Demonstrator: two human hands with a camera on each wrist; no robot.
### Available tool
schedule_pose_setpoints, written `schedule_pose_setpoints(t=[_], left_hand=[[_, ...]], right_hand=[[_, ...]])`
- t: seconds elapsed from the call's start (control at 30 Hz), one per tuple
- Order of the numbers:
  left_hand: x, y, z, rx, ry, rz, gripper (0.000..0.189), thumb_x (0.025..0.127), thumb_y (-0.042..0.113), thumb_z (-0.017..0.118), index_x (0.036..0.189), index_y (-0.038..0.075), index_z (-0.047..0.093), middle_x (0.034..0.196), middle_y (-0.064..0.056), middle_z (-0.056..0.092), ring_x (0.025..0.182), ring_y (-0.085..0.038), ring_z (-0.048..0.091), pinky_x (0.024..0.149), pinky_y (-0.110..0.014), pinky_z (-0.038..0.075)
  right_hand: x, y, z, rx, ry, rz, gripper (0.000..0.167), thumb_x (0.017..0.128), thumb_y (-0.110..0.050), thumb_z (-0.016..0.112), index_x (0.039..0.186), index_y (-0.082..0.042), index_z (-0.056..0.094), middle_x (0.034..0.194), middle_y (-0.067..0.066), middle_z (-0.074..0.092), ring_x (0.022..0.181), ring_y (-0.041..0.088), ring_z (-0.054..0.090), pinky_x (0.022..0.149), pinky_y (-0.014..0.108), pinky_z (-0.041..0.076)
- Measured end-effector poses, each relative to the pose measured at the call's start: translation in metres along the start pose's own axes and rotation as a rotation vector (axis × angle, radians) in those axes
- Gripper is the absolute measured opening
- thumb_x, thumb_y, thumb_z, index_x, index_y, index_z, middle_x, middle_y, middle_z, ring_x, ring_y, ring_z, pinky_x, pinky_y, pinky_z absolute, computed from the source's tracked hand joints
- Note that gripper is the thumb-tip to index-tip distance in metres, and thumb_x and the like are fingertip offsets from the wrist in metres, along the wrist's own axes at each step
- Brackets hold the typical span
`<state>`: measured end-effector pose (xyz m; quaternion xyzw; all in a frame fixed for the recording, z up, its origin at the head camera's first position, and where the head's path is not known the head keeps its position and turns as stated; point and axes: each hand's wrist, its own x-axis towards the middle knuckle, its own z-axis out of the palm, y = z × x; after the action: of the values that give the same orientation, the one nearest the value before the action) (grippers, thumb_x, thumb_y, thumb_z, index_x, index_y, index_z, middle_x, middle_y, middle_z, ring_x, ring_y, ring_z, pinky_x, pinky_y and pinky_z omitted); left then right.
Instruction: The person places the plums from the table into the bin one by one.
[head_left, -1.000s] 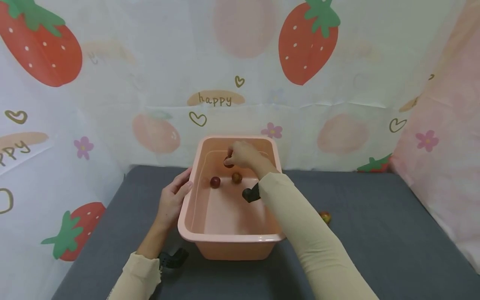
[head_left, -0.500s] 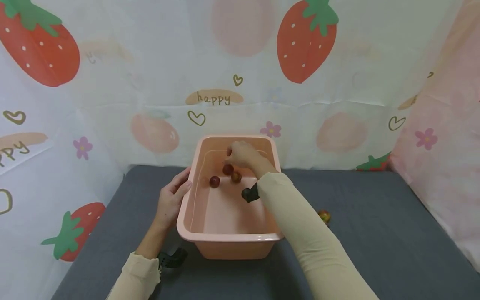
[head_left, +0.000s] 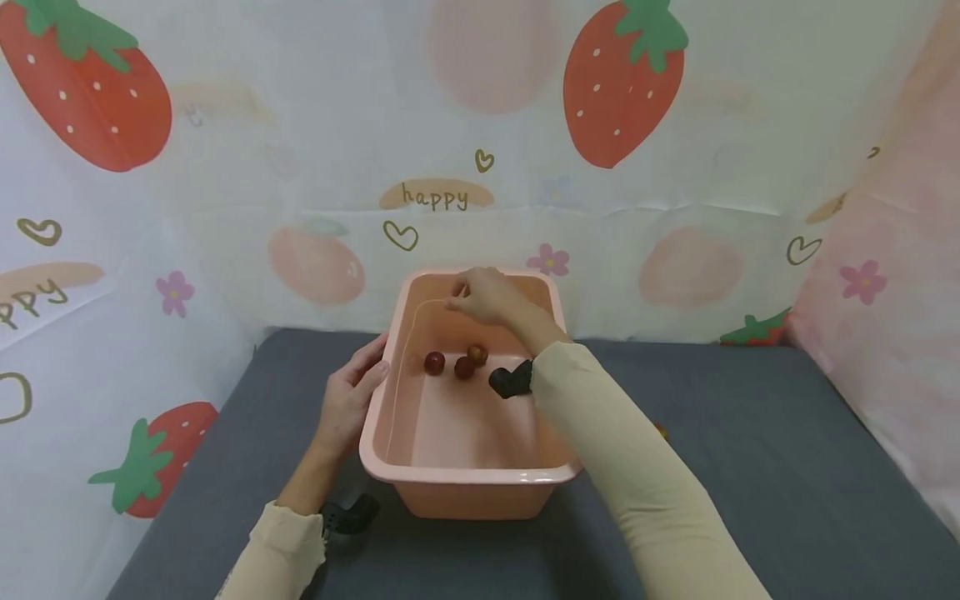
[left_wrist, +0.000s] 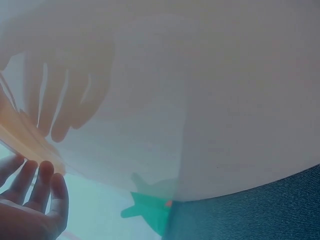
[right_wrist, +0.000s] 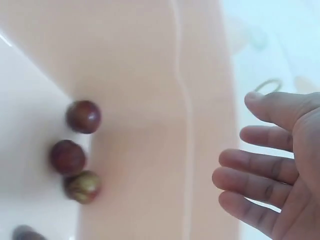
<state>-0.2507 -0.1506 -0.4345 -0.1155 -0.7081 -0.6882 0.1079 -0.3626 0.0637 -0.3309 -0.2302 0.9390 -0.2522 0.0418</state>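
Note:
My left hand (head_left: 347, 408) rests against the left side of a pink plastic basin (head_left: 468, 476), its fingers at the outer rim. In the left wrist view, the fingertips (left_wrist: 46, 170) meet the rim from below. My right hand (head_left: 486, 298) hovers over the far end of the basin. The right wrist view shows its fingers spread loosely with nothing between them. Three small round plum-like fruits lie together on the basin floor: a dark red one (head_left: 434, 363), another dark red one (head_left: 464, 367), and a red one with a green patch (head_left: 477, 355).
A red and yellow fruit (head_left: 661, 430) lies on the grey tablecloth (head_left: 735, 467), mostly hidden behind my right sleeve. A strawberry-print cloth (head_left: 600, 217) hangs close behind the basin. A dark rounded thing (right_wrist: 27, 234) shows at the lower left edge of the right wrist view.
My right hand has let go of a dark red fruit, which dropped and rolled beside the other two. The hand has risen a little. My left hand stays at the basin.

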Motion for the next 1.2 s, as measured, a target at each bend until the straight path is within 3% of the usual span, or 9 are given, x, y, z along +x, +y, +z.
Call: schedule_pose_setpoints(t=[0.13,0.37,0.53,0.8,0.93,1.2], left_hand=[[0.000,0.000,0.001,0.000,0.006,0.011,0.047,0.099,0.016,0.056,0.144,0.007,0.047,0.144,-0.019,0.048,0.109,0.003,0.061,0.086,-0.016,0.054],[0.000,0.000,0.002,-0.004,0.011,0.007,0.047,0.099,0.017,0.056,0.144,0.006,0.047,0.143,-0.019,0.049,0.107,0.003,0.061,0.085,-0.016,0.054],[0.000,0.000,0.002,-0.014,0.003,0.002,0.047,0.100,0.015,0.055,0.145,0.006,0.046,0.145,-0.018,0.048,0.109,0.004,0.060,0.086,-0.015,0.054],[0.002,0.000,0.000,-0.009,0.002,0.005,0.047,0.099,0.014,0.055,0.145,0.005,0.046,0.147,-0.016,0.047,0.109,0.005,0.060,0.086,-0.014,0.053],[0.004,0.000,-0.002,0.003,0.004,-0.011,0.047,0.099,0.014,0.056,0.144,0.004,0.047,0.144,-0.018,0.048,0.107,0.005,0.060,0.085,-0.013,0.053],[0.006,0.004,-0.005,0.072,-0.006,-0.052,0.048,0.098,0.015,0.057,0.144,0.005,0.047,0.140,-0.022,0.052,0.104,0.007,0.058,0.085,-0.011,0.052]], right_hand=[[-0.011,-0.012,-0.016,0.029,0.046,-0.085,0.026,0.095,-0.032,0.062,0.110,-0.012,0.068,0.103,0.007,0.068,0.090,0.021,0.061,0.080,0.033,0.051],[-0.045,-0.019,-0.045,0.052,0.113,-0.194,0.029,0.095,-0.032,0.062,0.115,-0.012,0.068,0.103,0.006,0.068,0.092,0.022,0.061,0.080,0.035,0.052],[-0.073,-0.008,-0.060,0.015,0.169,-0.219,0.030,0.094,-0.030,0.064,0.116,-0.009,0.069,0.103,0.007,0.070,0.091,0.022,0.060,0.082,0.035,0.052],[-0.110,0.022,-0.067,0.070,0.283,-0.302,0.020,0.091,-0.018,0.069,0.104,-0.004,0.071,0.088,0.009,0.069,0.075,0.019,0.055,0.069,0.028,0.048],[-0.125,0.038,-0.064,0.105,0.299,-0.297,0.018,0.090,-0.014,0.069,0.104,-0.002,0.072,0.091,0.010,0.071,0.076,0.018,0.060,0.069,0.023,0.051],[-0.153,0.072,-0.057,0.106,0.296,-0.196,0.021,0.092,-0.017,0.067,0.109,-0.005,0.072,0.100,0.008,0.072,0.084,0.017,0.065,0.075,0.022,0.055]])
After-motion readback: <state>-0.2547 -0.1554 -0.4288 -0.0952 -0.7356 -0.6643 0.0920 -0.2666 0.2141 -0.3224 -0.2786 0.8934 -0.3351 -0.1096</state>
